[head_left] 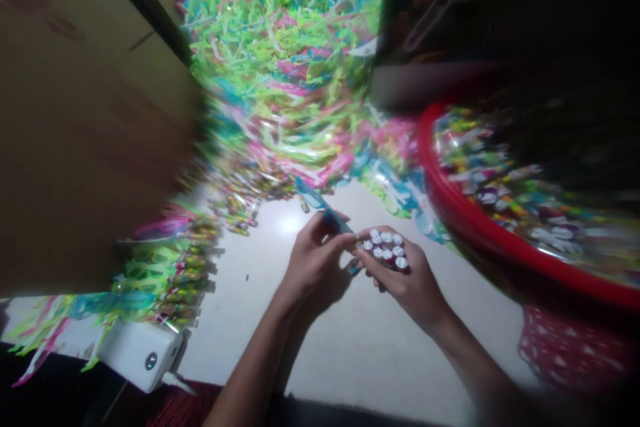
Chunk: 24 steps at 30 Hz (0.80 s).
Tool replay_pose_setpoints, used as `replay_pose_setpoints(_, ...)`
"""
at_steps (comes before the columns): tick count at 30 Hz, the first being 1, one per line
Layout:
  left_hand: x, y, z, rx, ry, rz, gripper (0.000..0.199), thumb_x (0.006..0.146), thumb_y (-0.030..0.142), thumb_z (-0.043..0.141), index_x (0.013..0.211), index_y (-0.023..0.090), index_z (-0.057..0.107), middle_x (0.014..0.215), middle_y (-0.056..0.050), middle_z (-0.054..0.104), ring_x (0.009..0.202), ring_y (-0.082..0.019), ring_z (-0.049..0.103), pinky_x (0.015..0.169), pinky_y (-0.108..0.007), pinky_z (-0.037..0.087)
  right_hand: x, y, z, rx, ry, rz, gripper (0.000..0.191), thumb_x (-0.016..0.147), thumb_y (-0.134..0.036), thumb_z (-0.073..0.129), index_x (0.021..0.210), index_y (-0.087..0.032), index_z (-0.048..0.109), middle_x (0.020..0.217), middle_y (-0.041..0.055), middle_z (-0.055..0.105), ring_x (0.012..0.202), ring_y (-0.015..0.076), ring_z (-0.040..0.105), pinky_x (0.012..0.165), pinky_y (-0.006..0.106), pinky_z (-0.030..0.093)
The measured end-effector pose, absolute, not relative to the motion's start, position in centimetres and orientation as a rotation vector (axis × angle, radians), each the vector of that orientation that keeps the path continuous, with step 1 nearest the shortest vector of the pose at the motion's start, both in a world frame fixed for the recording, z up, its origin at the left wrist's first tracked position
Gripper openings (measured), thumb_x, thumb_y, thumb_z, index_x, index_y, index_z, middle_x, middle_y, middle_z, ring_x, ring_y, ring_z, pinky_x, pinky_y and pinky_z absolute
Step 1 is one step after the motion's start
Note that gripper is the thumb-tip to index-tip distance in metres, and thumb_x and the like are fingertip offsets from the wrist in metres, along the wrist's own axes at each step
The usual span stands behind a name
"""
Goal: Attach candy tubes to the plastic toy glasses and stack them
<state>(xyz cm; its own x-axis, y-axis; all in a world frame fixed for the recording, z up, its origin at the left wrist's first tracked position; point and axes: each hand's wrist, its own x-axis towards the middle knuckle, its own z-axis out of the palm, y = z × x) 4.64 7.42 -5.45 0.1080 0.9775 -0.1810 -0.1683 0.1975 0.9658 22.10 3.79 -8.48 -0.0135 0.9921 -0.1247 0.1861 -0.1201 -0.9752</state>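
Observation:
Over the white tabletop [240, 327], my two hands meet near the middle. My left hand [311, 255] pinches a translucent blue plastic strip [311, 195], whose free end points away from me. A bundle of small tubes [386, 251] with white ends fills my right hand [407, 280]; the fingers are wrapped round it. Left fingertips touch or nearly touch the bundle's near side, and I cannot tell which. A bit of blue [354, 268] shows under the right fingers. Most of the tubes' length is hidden by the hand.
A big heap of green, pink and blue strips [285, 47] covers the far side. Small colourful tubes [193, 273] with strips lie at left, beside a white power bank [143, 350] and a cardboard box [90, 133]. A red-rimmed tub [450, 203] of tubes stands right.

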Motion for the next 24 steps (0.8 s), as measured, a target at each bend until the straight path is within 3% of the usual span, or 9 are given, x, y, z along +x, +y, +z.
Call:
replay_pose_setpoints(3, 4.1, 5.3, -5.1, 0.707, 1.237, 1.209, 0.020, 0.089, 0.029, 0.083, 0.099, 0.019, 0.070, 0.087, 0.000, 0.068, 0.077, -0.010, 0.065, 0.070, -0.020, 0.053, 22.7, 3.7, -8.8, -1.398, -1.524, 0.992, 0.025, 0.098, -0.033, 0.071, 0.122, -0.029, 0.068, 0.112, 0.0055, 0.076, 0.094, 0.0247, 0.074, 0.076, 0.034, 0.059)
replay_pose_setpoints(5, 2.7, 3.8, -5.6, 0.607, 1.313, 1.225, 0.026, 0.088, 0.037, 0.085, 0.096, 0.017, 0.070, 0.087, -0.001, 0.070, 0.078, -0.011, 0.067, 0.073, -0.022, 0.056, 23.1, 3.7, -9.2, -1.328, -1.706, 0.863, 0.033, 0.097, -0.015, 0.062, 0.125, -0.031, 0.065, 0.123, 0.0051, 0.072, 0.109, 0.0256, 0.071, 0.087, 0.037, 0.058)
replay_pose_setpoints(7, 0.9, 2.5, -6.3, 0.598, 1.366, 1.179, 0.031, 0.086, 0.042, 0.087, 0.095, 0.015, 0.073, 0.085, -0.004, 0.072, 0.080, -0.013, 0.070, 0.080, -0.025, 0.059, 23.3, 3.8, -9.7, -1.241, -1.882, 0.791, 0.048, 0.090, 0.001, 0.051, 0.125, -0.031, 0.062, 0.119, 0.0043, 0.070, 0.111, 0.0252, 0.068, 0.088, 0.039, 0.056)
replay_pose_setpoints(10, -1.4, 0.7, -6.5, 0.641, 1.444, 1.031, 0.042, 0.084, 0.052, 0.087, 0.097, 0.014, 0.078, 0.090, -0.008, 0.078, 0.082, -0.017, 0.074, 0.084, -0.028, 0.061, 23.2, 3.9, -10.2, -1.143, -2.084, 0.719, 0.065, 0.077, 0.011, 0.043, 0.125, -0.028, 0.057, 0.115, 0.0046, 0.070, 0.112, 0.0266, 0.064, 0.085, 0.040, 0.057)
replay_pose_setpoints(13, -2.6, -0.6, -4.8, 0.848, 1.691, 0.834, 0.053, 0.089, 0.066, 0.076, 0.093, 0.014, 0.083, 0.071, -0.007, 0.073, 0.064, -0.016, 0.066, 0.065, -0.026, 0.053, 22.7, 3.7, -10.5, -1.145, -2.148, 0.651, 0.074, 0.070, 0.013, 0.042, 0.131, -0.027, 0.054, 0.121, 0.0063, 0.069, 0.118, 0.0288, 0.061, 0.090, 0.043, 0.059)
replay_pose_setpoints(15, -2.8, -0.2, -3.2, 1.152, 1.863, 0.803, 0.051, 0.096, 0.065, 0.067, 0.095, 0.017, 0.083, 0.063, -0.003, 0.066, 0.059, -0.015, 0.059, 0.059, -0.025, 0.044, 22.3, 3.6, -10.7, -1.203, -2.147, 0.606, 0.075, 0.070, 0.013, 0.041, 0.132, -0.027, 0.052, 0.121, 0.0065, 0.068, 0.119, 0.0298, 0.061, 0.090, 0.045, 0.060)
replay_pose_setpoints(18, -2.6, 3.9, -1.8, 1.771, 1.834, 0.898, 0.032, 0.106, 0.044, 0.057, 0.114, 0.022, 0.079, 0.091, -0.006, 0.075, 0.083, -0.019, 0.068, 0.078, -0.028, 0.051, 21.9, 3.4, -11.0, -1.287, -2.110, 0.537, 0.073, 0.072, 0.013, 0.041, 0.132, -0.028, 0.052, 0.121, 0.0068, 0.067, 0.117, 0.0302, 0.063, 0.088, 0.046, 0.060)
replay_pose_setpoints(21, -2.2, 11.2, -2.6, 2.281, 1.692, 0.663, 0.040, 0.105, 0.020, 0.050, 0.143, 0.018, 0.063, 0.136, -0.015, 0.069, 0.128, -0.028, 0.061, 0.114, -0.044, 0.048, 21.9, 3.5, -11.0, -1.287, -1.997, 0.474, 0.064, 0.080, 0.009, 0.044, 0.131, -0.028, 0.053, 0.121, 0.0086, 0.067, 0.117, 0.0310, 0.064, 0.095, 0.049, 0.058)
replay_pose_setpoints(24, -1.7, 17.7, -4.4, 2.417, 1.588, 0.503, 0.044, 0.097, 0.008, 0.054, 0.140, 0.017, 0.064, 0.149, -0.016, 0.061, 0.140, -0.029, 0.054, 0.124, -0.046, 0.041, 22.3, 3.6, -10.7, -1.330, -1.788, 0.541, 0.035, 0.099, -0.012, 0.056, 0.128, -0.030, 0.056, 0.120, 0.0074, 0.070, 0.115, 0.0303, 0.069, 0.095, 0.046, 0.058)
